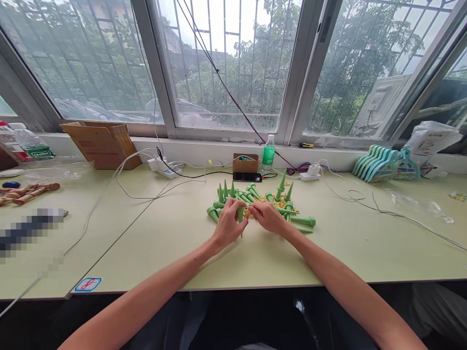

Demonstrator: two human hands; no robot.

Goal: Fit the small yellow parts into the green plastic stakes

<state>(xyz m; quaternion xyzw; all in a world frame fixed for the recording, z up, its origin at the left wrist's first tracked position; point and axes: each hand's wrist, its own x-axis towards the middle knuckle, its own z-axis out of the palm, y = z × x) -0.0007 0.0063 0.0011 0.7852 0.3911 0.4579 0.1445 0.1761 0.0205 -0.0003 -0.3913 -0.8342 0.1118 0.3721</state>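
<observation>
Green spike (240,214): matte, tapered, tip down | left fingers (235,202): holding it | right fingers (257,209): pinched narrow, contents unclear

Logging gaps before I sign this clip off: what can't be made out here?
All in the head view:
Whether the right hand pinches anything: covered by its fingers.
Green cones behind the left hand: partly blocked by it.
Red-capped bottle: cut off by the left edge.
Dark item at left: pixelated.

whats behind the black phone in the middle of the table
A small open cardboard box stands right behind the phone, with something greenish showing at its top. The phone hides the box's lower front, and the box covers what is behind it.
</observation>
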